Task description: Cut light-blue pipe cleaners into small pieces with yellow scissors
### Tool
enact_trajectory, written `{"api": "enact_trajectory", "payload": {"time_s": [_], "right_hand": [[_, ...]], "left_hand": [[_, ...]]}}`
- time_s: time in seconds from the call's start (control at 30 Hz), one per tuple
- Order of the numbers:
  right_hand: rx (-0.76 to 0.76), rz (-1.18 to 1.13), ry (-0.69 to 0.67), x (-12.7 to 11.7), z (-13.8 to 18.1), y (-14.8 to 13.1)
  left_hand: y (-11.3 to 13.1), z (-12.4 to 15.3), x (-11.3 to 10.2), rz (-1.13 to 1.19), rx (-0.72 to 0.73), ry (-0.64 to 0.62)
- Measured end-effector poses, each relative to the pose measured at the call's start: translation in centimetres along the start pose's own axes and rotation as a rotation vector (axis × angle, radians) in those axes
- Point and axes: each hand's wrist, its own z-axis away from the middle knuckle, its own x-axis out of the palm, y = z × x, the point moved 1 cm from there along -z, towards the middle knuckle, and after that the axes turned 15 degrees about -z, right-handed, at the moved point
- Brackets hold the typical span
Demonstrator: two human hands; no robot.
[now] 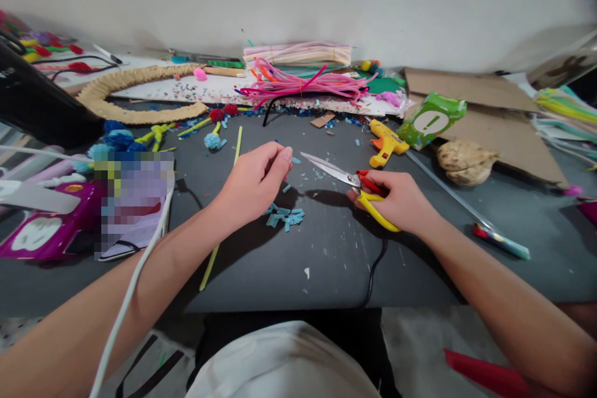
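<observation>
My right hand (396,202) grips the red and yellow handles of a pair of scissors (336,173); the blades point left, nearly closed. My left hand (256,180) is curled in a pinch, thumb against fingertips, with a tiny blue bit at the tips (295,160) that I cannot name for sure. Between the hands, on the dark grey mat (326,249), lies a small heap of blue snippets (284,216). A thin yellow-green stick (222,217) runs under my left forearm.
A yellow glue gun (385,142) and a green packet (431,119) lie behind the scissors. Pink pipe cleaners (303,84), a rope ring (135,94), blue pompoms (116,140), cardboard (485,106), a brown lump (464,161) and a white cable (125,305) surround the mat.
</observation>
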Motion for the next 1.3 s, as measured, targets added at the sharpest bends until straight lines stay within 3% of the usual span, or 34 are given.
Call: {"api": "enact_trajectory", "payload": {"time_s": [0.83,1.3], "right_hand": [[-0.004,0.003,-0.051,0.01,0.0,-0.16],[-0.016,0.026,0.008,-0.01,-0.07,-0.14]], "left_hand": [[0.06,0.01,-0.09,-0.012,0.016,-0.021],[0.18,-0.01,-0.07,-0.001,-0.003,-0.026]]}}
